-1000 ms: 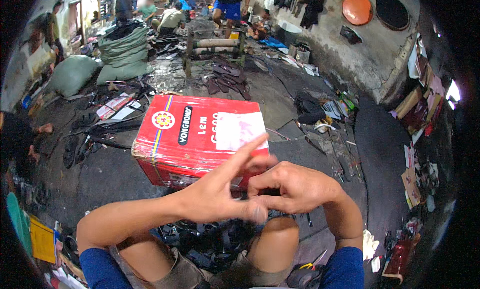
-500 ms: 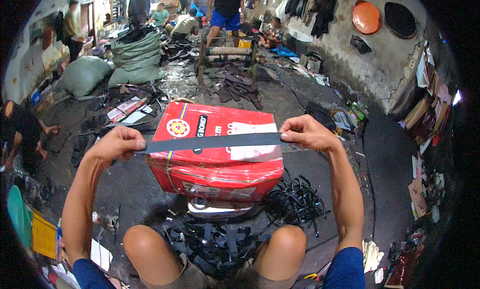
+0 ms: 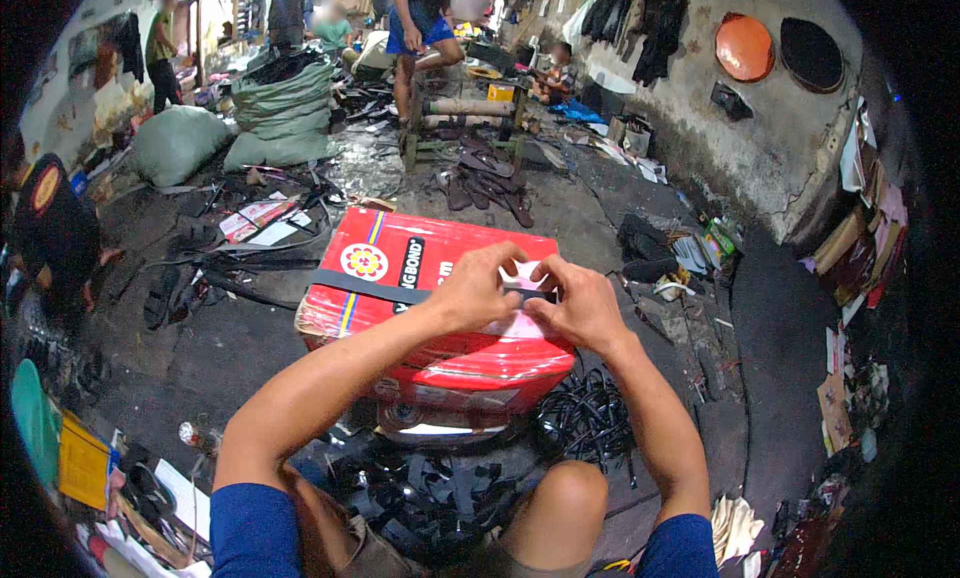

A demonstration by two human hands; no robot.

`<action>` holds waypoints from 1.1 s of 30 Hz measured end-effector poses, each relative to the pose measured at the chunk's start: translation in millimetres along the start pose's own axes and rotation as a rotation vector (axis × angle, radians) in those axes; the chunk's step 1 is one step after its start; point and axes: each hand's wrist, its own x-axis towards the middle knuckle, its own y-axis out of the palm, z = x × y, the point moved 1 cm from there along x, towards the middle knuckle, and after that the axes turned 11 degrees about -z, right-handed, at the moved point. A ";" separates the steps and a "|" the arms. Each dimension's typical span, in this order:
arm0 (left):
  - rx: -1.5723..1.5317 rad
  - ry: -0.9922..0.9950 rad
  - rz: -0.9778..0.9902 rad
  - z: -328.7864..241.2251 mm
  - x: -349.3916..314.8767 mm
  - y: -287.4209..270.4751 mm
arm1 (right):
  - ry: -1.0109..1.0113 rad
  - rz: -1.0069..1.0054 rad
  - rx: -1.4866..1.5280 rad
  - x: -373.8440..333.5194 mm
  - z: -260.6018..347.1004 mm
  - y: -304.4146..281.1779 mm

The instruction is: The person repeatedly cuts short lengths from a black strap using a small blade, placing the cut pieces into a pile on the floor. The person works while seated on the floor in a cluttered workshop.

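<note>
A flat black strap lies across the top of a red carton in front of me. Over the carton's right part, my left hand and my right hand are close together, both pinching the strap near its right end. A short stretch of it shows between the fingertips, above a white and pinkish patch. The strap's left end rests loose by the carton's left edge. Between my knees is a heap of short black strips. A tangle of thin black straps sits right of the carton.
Beneath the carton is a white object. Beyond it are dark sandal pieces and a low wooden stand. Green sacks stand back left. Other people are at the left edge and farther back. Scraps litter the floor.
My left hand has moved right along the strap to meet my right hand, which has shifted slightly left. The strap, earlier stretched taut between the hands, now lies on the carton.
</note>
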 end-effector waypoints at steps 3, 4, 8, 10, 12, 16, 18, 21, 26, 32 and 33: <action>-0.073 -0.018 -0.040 2.2 -3.7 20.8 | -0.079 -0.110 -0.065 -10.0 -6.4 0.2; -0.044 -0.009 -0.053 1.4 -4.7 23.4 | -0.106 -0.118 -0.077 -11.8 -10.7 -2.7; -0.003 0.034 -0.064 -3.0 -11.4 23.7 | -0.107 -0.130 -0.096 -18.2 -9.0 -12.0; 0.053 0.052 -0.065 -8.3 -13.8 21.9 | -0.105 -0.143 -0.082 -20.2 -8.4 -13.4; 0.051 0.067 -0.075 -6.3 -12.5 24.7 | -0.135 -0.194 -0.035 -21.6 -14.7 -11.0; 0.074 0.084 -0.085 -8.4 -12.0 25.9 | 0.009 -0.158 0.114 -20.2 -20.7 -8.7; 0.047 0.102 -0.083 -3.8 -10.8 27.2 | 0.085 -0.106 0.136 -16.4 -19.7 -9.2; 0.007 0.082 -0.074 0.5 -8.9 28.8 | 0.191 -0.075 0.209 -13.0 -20.6 -6.6; -0.049 0.037 -0.070 1.0 -8.2 32.0 | 0.169 -0.074 0.152 -7.4 -24.1 -4.8; 0.004 0.116 -0.070 8.5 -8.5 33.3 | -0.109 -0.083 0.053 -13.2 -23.8 -14.7; 0.014 0.138 -0.073 10.7 -8.9 33.4 | -0.148 -0.061 0.046 -13.6 -24.6 -16.5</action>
